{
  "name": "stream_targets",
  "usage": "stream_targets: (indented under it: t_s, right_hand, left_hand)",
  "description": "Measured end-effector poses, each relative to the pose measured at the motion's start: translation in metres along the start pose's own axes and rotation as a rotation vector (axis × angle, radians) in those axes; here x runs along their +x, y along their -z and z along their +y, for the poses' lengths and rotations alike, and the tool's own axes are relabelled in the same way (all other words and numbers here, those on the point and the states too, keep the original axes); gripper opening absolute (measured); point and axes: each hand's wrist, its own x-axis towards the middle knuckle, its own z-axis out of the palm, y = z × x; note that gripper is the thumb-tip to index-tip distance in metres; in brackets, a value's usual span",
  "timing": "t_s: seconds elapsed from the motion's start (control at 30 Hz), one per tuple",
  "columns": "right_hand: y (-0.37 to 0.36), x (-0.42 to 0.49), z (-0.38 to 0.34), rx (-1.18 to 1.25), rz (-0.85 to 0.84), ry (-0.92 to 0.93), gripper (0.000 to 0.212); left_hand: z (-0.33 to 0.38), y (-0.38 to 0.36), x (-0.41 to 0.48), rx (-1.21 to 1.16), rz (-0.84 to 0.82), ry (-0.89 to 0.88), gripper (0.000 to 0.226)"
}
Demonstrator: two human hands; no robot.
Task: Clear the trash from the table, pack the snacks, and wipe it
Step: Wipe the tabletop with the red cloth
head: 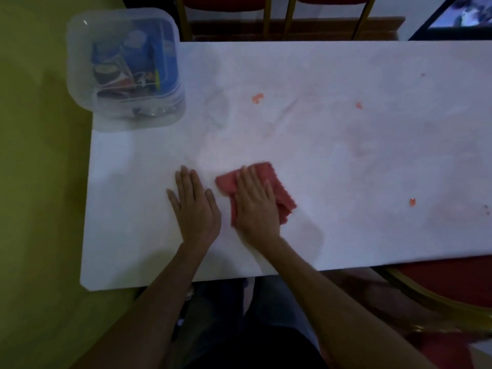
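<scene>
A folded red cloth (pixel 282 193) lies on the white table (pixel 346 155) near its front edge. My right hand (pixel 255 206) presses flat on the cloth, fingers together and pointing away from me. Just to its left, my left hand (pixel 194 206) rests flat on the bare tabletop, fingers extended, holding nothing. At the table's far left corner stands a clear plastic box (pixel 125 70) with a lid on, and blue snack packets show through its walls. Small red spots (pixel 257 98) mark the tabletop, with pinkish smears around them.
Red chairs with gold frames (pixel 277 17) stand behind the table, and another red chair (pixel 439 294) is at my right side. A dark screen (pixel 458 20) sits at the far right. Yellow-green floor (pixel 34 182) lies left of the table.
</scene>
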Motion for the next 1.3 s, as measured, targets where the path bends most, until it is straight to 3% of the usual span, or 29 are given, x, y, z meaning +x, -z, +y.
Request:
stream_targets:
  t_s: [0.07, 0.13, 0.27, 0.37, 0.43, 0.53, 0.63, 0.73, 0.8, 0.93, 1.03, 1.13, 1.2, 1.23, 1.3]
  right_hand:
    - [0.005, -0.029, 0.022, 0.004, -0.05, 0.167, 0.063]
    - [0.013, -0.03, 0.072, 0.027, -0.002, 0.193, 0.053]
    - [0.04, 0.051, 0.148, 0.014, 0.138, -0.233, 0.053]
    - [0.037, 0.121, 0.117, 0.094, 0.202, -0.412, 0.052]
    - [0.023, 0.135, 0.074, 0.078, 0.213, -0.28, 0.05]
    - [0.014, 0.108, 0.029, 0.027, 0.017, 0.043, 0.054]
    - [0.023, 0.105, 0.075, 0.01, 0.024, 0.128, 0.056]
    - [0.04, 0.147, 0.148, -0.063, 0.097, -0.003, 0.052]
    - [0.056, 0.188, 0.173, -0.076, 0.049, -0.147, 0.054]
    - [0.056, 0.245, 0.142, -0.002, 0.063, -0.412, 0.059]
    - [0.04, 0.234, 0.086, -0.005, 0.021, -0.232, 0.059]
    - [0.032, 0.205, 0.064, -0.057, -0.111, 0.187, 0.067]
    - [0.039, 0.224, 0.091, -0.098, -0.178, 0.408, 0.062]
    - [0.042, 0.243, 0.11, -0.12, -0.171, 0.43, 0.057]
    - [0.05, 0.293, 0.144, -0.14, -0.087, 0.29, 0.054]
  left_hand:
    - [0.008, 0.0, 0.015, -0.012, 0.003, 0.017, 0.061]
    - [0.015, 0.0, 0.027, -0.018, 0.006, 0.04, 0.062]
    - [0.022, 0.002, 0.044, -0.005, -0.006, 0.076, 0.062]
    - [0.027, 0.0, 0.06, 0.02, 0.024, 0.067, 0.061]
    - [0.034, -0.002, 0.073, -0.002, 0.042, 0.099, 0.063]
    - [0.05, -0.003, 0.097, -0.097, 0.081, 0.246, 0.065]
    - [0.068, -0.009, 0.118, -0.128, 0.129, 0.298, 0.066]
    - [0.078, -0.018, 0.124, -0.026, 0.162, 0.275, 0.06]
    - [0.079, -0.024, 0.119, 0.057, 0.183, 0.233, 0.058]
    - [0.078, -0.031, 0.118, 0.118, 0.31, 0.219, 0.055]
    - [0.078, -0.032, 0.119, 0.145, 0.315, 0.215, 0.056]
    - [0.079, -0.028, 0.12, 0.153, 0.247, 0.24, 0.059]
    - [0.08, -0.026, 0.121, 0.151, 0.242, 0.245, 0.06]
    - [0.081, -0.026, 0.121, 0.149, 0.245, 0.249, 0.06]
    - [0.082, -0.025, 0.122, 0.137, 0.246, 0.267, 0.06]
